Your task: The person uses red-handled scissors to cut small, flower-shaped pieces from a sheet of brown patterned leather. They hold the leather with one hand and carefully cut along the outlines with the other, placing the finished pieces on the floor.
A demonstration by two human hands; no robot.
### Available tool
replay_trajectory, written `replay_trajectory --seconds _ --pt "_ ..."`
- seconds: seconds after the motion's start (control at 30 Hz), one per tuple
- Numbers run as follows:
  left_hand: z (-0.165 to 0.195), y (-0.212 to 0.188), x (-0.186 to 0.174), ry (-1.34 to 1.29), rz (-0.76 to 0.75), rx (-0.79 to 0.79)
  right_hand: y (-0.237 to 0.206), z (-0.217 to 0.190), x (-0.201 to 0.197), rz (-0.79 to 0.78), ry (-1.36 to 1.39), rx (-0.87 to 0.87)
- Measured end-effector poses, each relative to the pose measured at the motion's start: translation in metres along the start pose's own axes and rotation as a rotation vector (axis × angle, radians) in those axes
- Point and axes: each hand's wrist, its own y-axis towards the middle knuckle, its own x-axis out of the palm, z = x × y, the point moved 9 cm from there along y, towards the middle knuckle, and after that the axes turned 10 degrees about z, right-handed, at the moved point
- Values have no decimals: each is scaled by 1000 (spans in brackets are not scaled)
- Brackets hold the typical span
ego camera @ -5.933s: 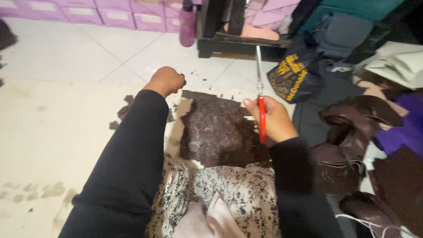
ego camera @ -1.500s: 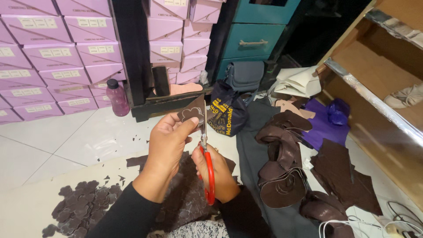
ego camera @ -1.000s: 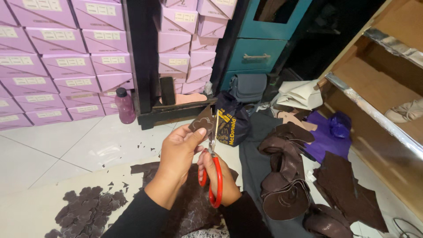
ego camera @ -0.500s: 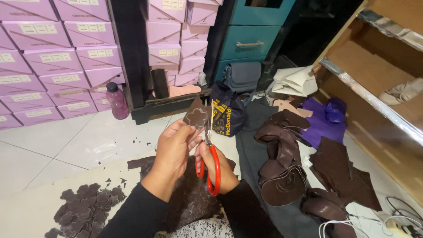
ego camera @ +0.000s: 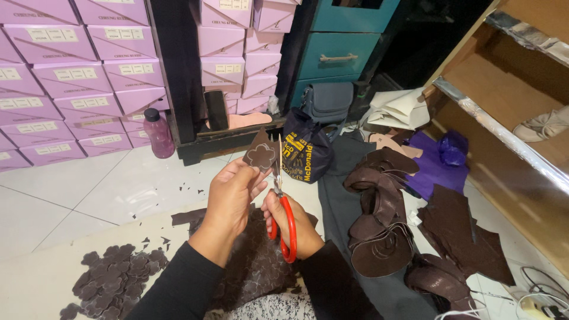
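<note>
I read this as the cutting step: my left hand [ego camera: 232, 195] pinches a small dark brown leather piece [ego camera: 261, 156] with a flower outline marked on it, held up in front of me, while my right hand [ego camera: 291, 224] is closed through the red handles of the scissors [ego camera: 282, 204], whose blades stand upright just beside the piece's right edge (I cannot tell whether they are biting the leather yet). Following that lobed outline would, I judge, call for short snips and small turns of the piece between the fingertips. Below lies a larger marked sheet of brown leather [ego camera: 255, 266], and to my left a pile of cut flower shapes [ego camera: 115, 281] sits on the pale tiled floor [ego camera: 106, 189]. Stacked lilac boxes [ego camera: 65, 89], a pink bottle [ego camera: 158, 131] and heaped brown leather offcuts [ego camera: 379, 219] surround me.
</note>
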Motion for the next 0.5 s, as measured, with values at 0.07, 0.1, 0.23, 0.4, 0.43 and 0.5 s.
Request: replay_trajectory --seconds 0.07,0.1,0.23,0.4,0.43,0.5 --pt "0 -1 0 12 4 1 0 -2 0 -3 -3 -5" --pt "0 -1 0 14 5 0 -1 -3 -1 -5 -4 -5" --pt "1 0 0 12 1 1 0 -4 0 -1 11 -14" --pt "1 -1 1 -2 -16 -13 2 -4 -3 31 15 -20" --pt "1 -1 1 -4 -19 -11 2 -4 -4 28 14 -19" --pt "1 -1 2 8 -20 -8 1 -5 -4 24 14 -15"
